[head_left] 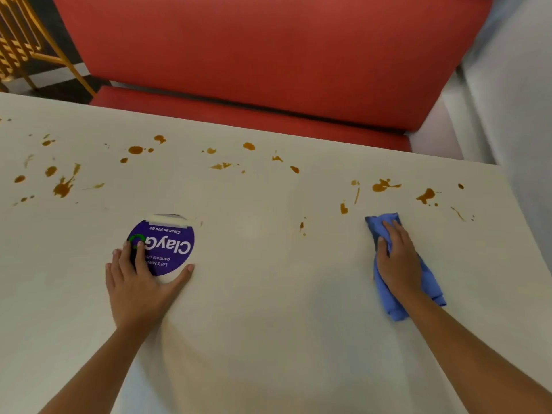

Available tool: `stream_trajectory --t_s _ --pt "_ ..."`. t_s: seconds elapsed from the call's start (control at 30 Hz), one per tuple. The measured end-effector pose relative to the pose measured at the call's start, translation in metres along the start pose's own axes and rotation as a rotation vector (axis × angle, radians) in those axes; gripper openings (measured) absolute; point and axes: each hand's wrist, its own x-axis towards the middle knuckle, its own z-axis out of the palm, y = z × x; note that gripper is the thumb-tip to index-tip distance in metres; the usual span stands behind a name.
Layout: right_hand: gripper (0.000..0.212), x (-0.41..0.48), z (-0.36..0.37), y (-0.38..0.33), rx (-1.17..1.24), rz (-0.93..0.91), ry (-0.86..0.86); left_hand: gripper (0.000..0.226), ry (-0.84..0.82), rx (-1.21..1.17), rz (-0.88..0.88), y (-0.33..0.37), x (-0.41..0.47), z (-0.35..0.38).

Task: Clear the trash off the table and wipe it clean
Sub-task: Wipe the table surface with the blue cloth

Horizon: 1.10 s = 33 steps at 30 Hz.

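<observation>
The off-white table top (268, 309) is smooth and matt, and its far half is spattered with brown sauce stains (62, 186): blots, drips and thin streaks in a loose band from the far left edge to the far right corner. The near half looks free of marks.

A crumpled blue wiping cloth (394, 309) lies on the right part of the table, just near of the right-hand group of stains and not touching them. It is bunched into a long strip that runs from near to far. The right hand (398, 258) lies on top of it, palm down, so the cloth shows beyond the fingertips at its far end and beside the wrist at its near end. The fingers are stretched out almost straight and press on the cloth, with the thumb along its left edge; they do not close round it.

The left hand (140, 279) rests flat on the left part of the table, well apart from the cloth, fingers spread and thumb held wide. Its fingers cover the left edge of a round purple sticker (173, 246) printed "ClayGo" in white, upside down from here.

Beyond the far edge stands a red padded bench (268, 55), with a yellow metal chair (21, 46) at far left.
</observation>
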Motion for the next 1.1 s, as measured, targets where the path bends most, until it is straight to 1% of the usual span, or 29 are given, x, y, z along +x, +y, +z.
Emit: stream_trajectory --t_s 0.1,0.2,0.3,0.4,0.5,0.6,0.7,0.83,0.9,1.0,1.03,1.1 --pt "0.044 0.017 0.02 -0.026 -0.059 0.1 0.037 0.116 0.021 -0.009 -0.003 0.002 0.001 0.0" --pt "0.044 0.023 0.047 -0.064 -0.1 0.076 0.031 0.117 0.016 -0.004 -0.01 0.003 0.0 0.0" --pt "0.044 0.01 0.076 -0.105 -0.099 -0.024 -0.024 0.117 0.009 -0.001 -0.013 0.004 0.001 -0.001" --pt "0.041 -0.014 0.092 -0.126 -0.041 -0.148 -0.062 0.117 0.013 -0.015 -0.013 0.004 0.001 -0.001" --pt "0.04 -0.033 0.084 -0.115 0.002 -0.313 -0.13 0.117 0.013 -0.024 -0.01 0.003 0.002 -0.002" --pt "0.048 -0.036 0.06 -0.084 0.003 -0.414 -0.221 0.117 0.018 -0.024 -0.01 0.003 0.002 -0.001" --pt "0.04 -0.028 0.041 -0.059 0.025 -0.368 -0.206 0.117 0.003 -0.026 -0.008 0.003 0.002 -0.002" --pt "0.038 -0.012 0.043 -0.061 0.025 -0.205 -0.08 0.116 0.006 -0.019 -0.003 0.002 0.001 -0.002" --pt "0.04 -0.005 0.053 -0.076 -0.008 -0.116 -0.016 0.116 0.002 -0.011 -0.001 0.002 0.001 -0.001" --pt "0.042 0.0 0.076 -0.109 -0.08 0.045 0.025 0.115 0.007 -0.008 0.001 0.002 0.001 -0.001" --pt "0.043 0.0 0.084 -0.122 -0.101 0.052 0.023 0.116 0.008 -0.009 0.001 0.002 0.001 -0.001" --pt "0.043 -0.004 0.101 -0.148 -0.122 0.003 -0.012 0.115 0.008 -0.007 0.002 0.001 0.001 -0.001"
